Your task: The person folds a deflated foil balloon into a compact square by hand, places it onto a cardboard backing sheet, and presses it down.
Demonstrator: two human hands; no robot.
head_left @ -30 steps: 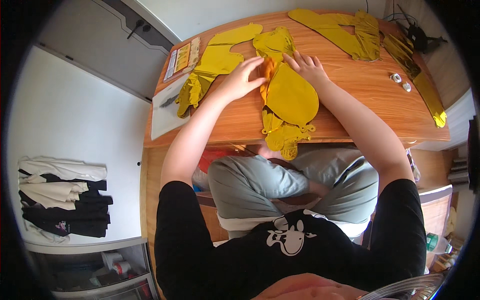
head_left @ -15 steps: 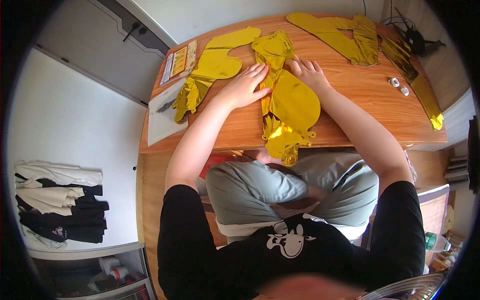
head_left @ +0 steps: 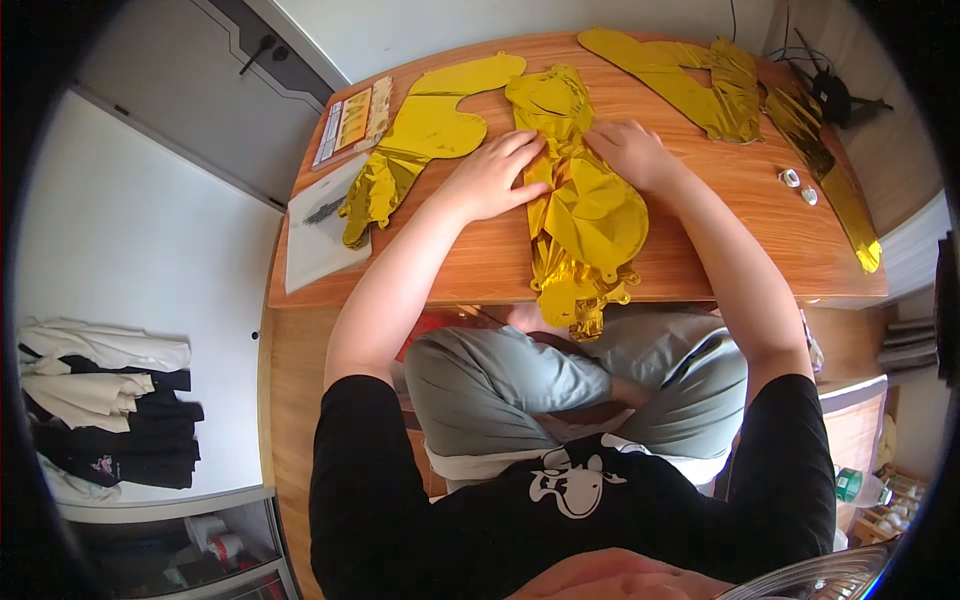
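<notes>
My brown wood-grain desk (head_left: 735, 215) carries a flat gold foil balloon (head_left: 435, 125) on my left, its crumpled end over a white sheet (head_left: 312, 245), and a branching gold foil piece (head_left: 735, 95) at the far right. The creased gold foil balloon (head_left: 600, 225) lies between my hands, its lower end hanging past the desk's near edge. My left hand (head_left: 495, 178) rests on its left side, thumb wide of the fingers; my right hand (head_left: 632, 155) is against its right edge, fingertips poorly seen, so I can't tell whether they pinch it.

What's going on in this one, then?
A person sits cross-legged at a wooden table, both hands at a creased gold foil piece. The left hand lies at its left side, the right hand at its right. Its near end reaches past the table edge. More gold foil lies left and right.
</notes>
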